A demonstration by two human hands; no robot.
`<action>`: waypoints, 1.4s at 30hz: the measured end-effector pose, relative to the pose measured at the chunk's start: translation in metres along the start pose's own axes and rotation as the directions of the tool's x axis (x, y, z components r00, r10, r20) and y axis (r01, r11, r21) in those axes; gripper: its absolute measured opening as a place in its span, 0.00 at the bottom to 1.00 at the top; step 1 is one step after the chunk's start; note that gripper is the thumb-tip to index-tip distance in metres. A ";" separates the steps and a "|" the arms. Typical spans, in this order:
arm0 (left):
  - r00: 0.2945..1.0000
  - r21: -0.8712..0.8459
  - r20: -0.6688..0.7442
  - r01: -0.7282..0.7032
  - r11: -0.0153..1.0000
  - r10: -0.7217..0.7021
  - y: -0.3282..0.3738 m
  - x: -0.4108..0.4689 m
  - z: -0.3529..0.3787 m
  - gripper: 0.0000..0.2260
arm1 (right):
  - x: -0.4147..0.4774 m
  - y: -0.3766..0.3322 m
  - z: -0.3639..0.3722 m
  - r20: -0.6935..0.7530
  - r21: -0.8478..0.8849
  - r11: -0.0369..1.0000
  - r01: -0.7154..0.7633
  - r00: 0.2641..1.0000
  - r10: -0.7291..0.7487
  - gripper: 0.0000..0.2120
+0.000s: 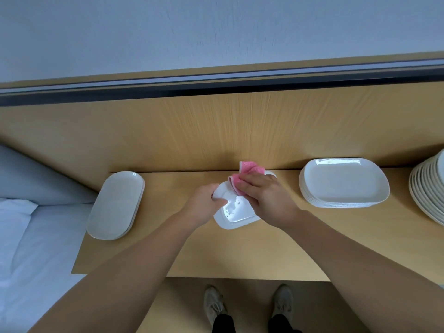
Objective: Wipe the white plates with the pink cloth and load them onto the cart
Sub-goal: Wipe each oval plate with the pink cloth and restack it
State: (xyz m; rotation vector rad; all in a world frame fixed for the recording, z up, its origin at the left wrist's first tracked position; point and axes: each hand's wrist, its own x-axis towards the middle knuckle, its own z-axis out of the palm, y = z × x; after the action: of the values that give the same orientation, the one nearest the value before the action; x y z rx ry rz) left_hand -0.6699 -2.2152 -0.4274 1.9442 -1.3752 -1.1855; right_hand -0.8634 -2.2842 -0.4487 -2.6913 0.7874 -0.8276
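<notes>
Spanning the view, the bench carries 3 groups of white plates. They seem sorted by shape so each kind can be taken in turn. A round stack sits at the right edge, and a rectangular stack stands just left of it by the back edge. A few oval plates lie at the left edge. No cart is in view, so loading looks some way off.

Between the oval plates and the rectangular stack, near the back edge, 1 plate is being wiped. I cannot tell whether it is lifted or rests on the bench. The left hand grips its left rim with fingers curled over the edge, likely to steady it against the rubbing. The right hand presses the cloth onto the far part of the plate, fingers close together and nearly straight. A pink corner sticks out beyond the fingertips.

The plate's well holds only droplets near its middle, which by my reading are not yet wiped.
</notes>
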 end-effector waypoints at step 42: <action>0.996 0.123 -0.006 0.086 0.989 -0.086 -0.003 0.010 0.007 0.06 | -0.030 -0.010 0.034 0.482 -0.070 0.875 -0.479 0.752 0.450 0.35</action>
State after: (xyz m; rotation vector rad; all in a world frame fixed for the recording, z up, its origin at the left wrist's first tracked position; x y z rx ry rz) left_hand -0.6730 -2.2221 -0.4373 2.1083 -1.4070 -1.1634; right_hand -0.8605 -2.2574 -0.4861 -2.3145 1.1948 -0.0412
